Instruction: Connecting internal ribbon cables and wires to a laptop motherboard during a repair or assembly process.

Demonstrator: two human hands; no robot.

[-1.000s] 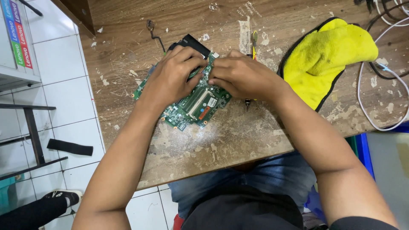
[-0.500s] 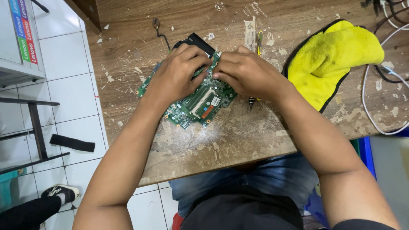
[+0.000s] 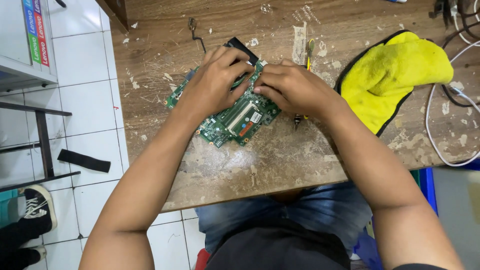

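Observation:
A green circuit board (image 3: 235, 120) lies flat on a worn wooden table (image 3: 280, 160). My left hand (image 3: 215, 80) rests on the board's upper left part, fingers curled over a black part (image 3: 243, 48) at its far edge. My right hand (image 3: 290, 87) presses down on the board's upper right part, fingertips meeting those of the left hand. Both hands cover much of the board; what lies under the fingers is hidden.
A yellow cloth with a black edge (image 3: 395, 75) lies to the right. A small screwdriver (image 3: 309, 52) sits behind my right hand. White and black cables (image 3: 445, 115) run at the far right. Another person's shoe (image 3: 36, 207) stands on the white tile floor at the left.
Both hands have stayed on the board with only small finger shifts. The view has moved slightly.

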